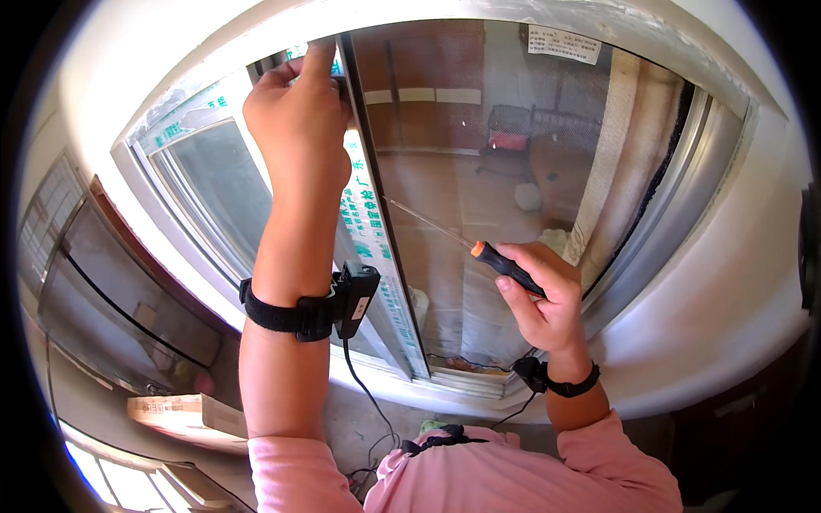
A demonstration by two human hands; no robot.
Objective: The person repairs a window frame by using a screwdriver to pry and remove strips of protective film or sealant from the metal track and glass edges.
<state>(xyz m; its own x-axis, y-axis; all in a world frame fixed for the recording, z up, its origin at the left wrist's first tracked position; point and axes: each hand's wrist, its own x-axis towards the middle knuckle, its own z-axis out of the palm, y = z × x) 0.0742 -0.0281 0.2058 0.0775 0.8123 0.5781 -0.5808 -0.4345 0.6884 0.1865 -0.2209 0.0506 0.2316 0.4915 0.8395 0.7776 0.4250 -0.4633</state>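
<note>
My right hand [552,295] grips a screwdriver [498,259] by its black handle with an orange collar. Its thin metal shaft slants up and left, and the tip is near the dark edge strip [385,192] of the mesh window screen [479,171]. I cannot tell whether the tip touches. My left hand [299,115] is raised to the top of the white window sash [368,214], which carries protective film with green print. The left fingers are curled against the sash's upper end. What they hold there, if anything, is hidden behind the hand.
Behind the screen a beige curtain [629,145] hangs at the right. A printed white label [564,44] sticks to the top. The metal window frame [684,197] surrounds everything. Lower left lies a cardboard box [188,417]. Cables [368,398] run from both wrist-worn devices.
</note>
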